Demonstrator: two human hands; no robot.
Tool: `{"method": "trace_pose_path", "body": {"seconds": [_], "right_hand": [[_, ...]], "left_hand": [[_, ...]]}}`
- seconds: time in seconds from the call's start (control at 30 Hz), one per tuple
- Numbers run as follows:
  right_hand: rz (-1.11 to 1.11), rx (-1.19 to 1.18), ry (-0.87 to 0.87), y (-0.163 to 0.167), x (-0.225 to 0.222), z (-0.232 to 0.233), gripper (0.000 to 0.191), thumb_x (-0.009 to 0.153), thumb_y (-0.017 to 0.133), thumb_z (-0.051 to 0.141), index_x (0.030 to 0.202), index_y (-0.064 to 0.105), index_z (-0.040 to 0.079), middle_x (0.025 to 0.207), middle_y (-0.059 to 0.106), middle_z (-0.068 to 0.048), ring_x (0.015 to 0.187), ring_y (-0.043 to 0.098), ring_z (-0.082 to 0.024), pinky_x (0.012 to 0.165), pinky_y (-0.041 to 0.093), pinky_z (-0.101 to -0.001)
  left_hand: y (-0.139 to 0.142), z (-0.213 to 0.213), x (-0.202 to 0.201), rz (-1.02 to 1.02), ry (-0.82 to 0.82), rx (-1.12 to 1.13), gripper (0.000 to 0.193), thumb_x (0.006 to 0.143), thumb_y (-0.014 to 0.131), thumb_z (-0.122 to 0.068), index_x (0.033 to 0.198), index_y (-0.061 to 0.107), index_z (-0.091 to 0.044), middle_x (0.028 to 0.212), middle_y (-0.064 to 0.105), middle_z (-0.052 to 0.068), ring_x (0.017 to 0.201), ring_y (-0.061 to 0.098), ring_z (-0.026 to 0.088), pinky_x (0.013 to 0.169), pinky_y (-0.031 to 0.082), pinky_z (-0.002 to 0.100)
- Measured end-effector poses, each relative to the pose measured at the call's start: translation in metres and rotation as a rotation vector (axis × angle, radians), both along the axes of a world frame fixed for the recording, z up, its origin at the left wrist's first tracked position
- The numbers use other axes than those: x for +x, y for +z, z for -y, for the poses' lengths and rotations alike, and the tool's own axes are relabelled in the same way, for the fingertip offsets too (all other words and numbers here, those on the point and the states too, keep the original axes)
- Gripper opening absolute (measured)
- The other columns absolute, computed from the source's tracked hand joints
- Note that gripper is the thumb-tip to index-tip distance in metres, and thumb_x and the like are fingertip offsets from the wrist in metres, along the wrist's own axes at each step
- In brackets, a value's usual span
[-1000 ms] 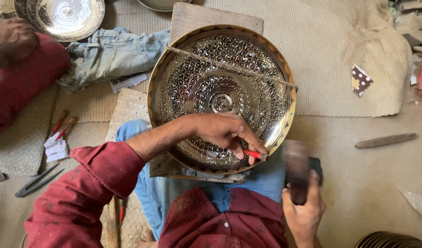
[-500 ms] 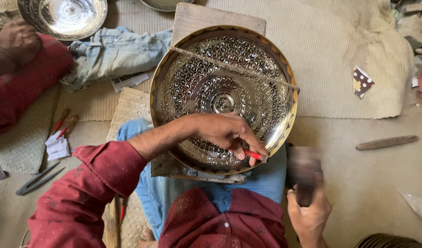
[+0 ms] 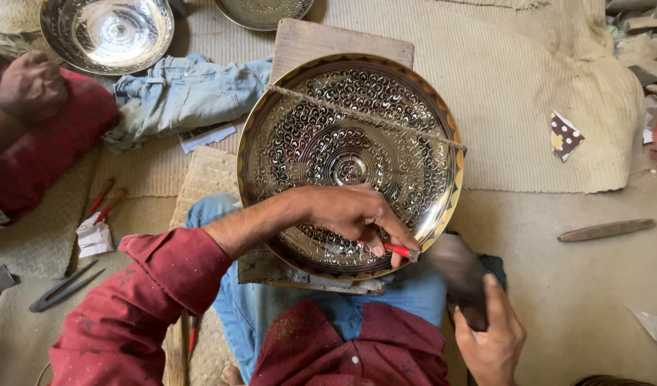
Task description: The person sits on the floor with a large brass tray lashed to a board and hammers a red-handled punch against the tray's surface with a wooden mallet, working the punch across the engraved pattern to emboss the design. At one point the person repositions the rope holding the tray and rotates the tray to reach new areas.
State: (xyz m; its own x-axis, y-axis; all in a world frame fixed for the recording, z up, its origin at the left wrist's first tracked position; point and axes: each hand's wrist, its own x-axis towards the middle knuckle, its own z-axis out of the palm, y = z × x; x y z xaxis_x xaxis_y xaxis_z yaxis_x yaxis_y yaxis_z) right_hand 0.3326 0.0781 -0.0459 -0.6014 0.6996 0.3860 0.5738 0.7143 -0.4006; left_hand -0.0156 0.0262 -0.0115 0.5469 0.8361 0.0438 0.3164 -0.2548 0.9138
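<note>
Fingers (image 3: 383, 236) of the left hand (image 3: 353, 214) are pinched together on a red chisel (image 3: 401, 250), its tip set on the lower right rim of the tray (image 3: 300, 136).

Largest here is a woven mat (image 3: 528, 86) covering the upper floor. On it lies a wooden board (image 3: 328, 43), and the round engraved metal tray rests on that board and on the person's lap, tilted toward them. A cord (image 3: 364, 116) runs across the tray's upper half from left edge to right edge. A denim cloth (image 3: 178, 93) lies bunched just left of the tray. Top left sits a shiny bowl (image 3: 106, 32), with another person's hand (image 3: 28, 84) resting on a red cushion (image 3: 49, 143) below it.

The right hand (image 3: 489, 336) is closed around the handle of a hammer (image 3: 461, 275), whose head is blurred, so it probably hangs just right of the chisel rather than touching it. A wooden stick (image 3: 606, 229) lies well to the right on the bare floor. Tongs (image 3: 60, 286) lie at lower left. A dotted scrap (image 3: 564, 134) sits on the mat's right side.
</note>
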Motion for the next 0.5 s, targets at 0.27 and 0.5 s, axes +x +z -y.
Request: {"method": "trace_pose_path", "body": {"seconds": [0.27,0.5], "right_hand": [[-0.227,-0.372,-0.130,-0.002,0.007,-0.011,0.050,0.076,0.077,-0.001,0.122,0.058,0.005,0.092,0.068,-0.006,0.080,0.068,-0.021,0.078,0.056,-0.0365],[-0.540,-0.468,0.022,-0.016,0.016,-0.017,0.053,0.086,0.078,0.000,0.129,0.048,0.006,0.099,0.064,-0.007,0.087,0.063,-0.013,0.084,0.054,-0.0306]], "left_hand": [[0.002,-0.004,0.003,-0.009,0.027,-0.017,0.054,0.087,0.075,-0.012,0.137,0.065,-0.029,0.124,0.077,-0.010,0.104,0.076,0.009,0.085,0.060,0.032],[-0.014,-0.012,0.009,0.001,0.113,-0.088,0.050,0.089,0.071,-0.009,0.136,0.063,-0.025,0.142,0.064,-0.006,0.095,0.078,0.013,0.064,0.064,0.033]]}}
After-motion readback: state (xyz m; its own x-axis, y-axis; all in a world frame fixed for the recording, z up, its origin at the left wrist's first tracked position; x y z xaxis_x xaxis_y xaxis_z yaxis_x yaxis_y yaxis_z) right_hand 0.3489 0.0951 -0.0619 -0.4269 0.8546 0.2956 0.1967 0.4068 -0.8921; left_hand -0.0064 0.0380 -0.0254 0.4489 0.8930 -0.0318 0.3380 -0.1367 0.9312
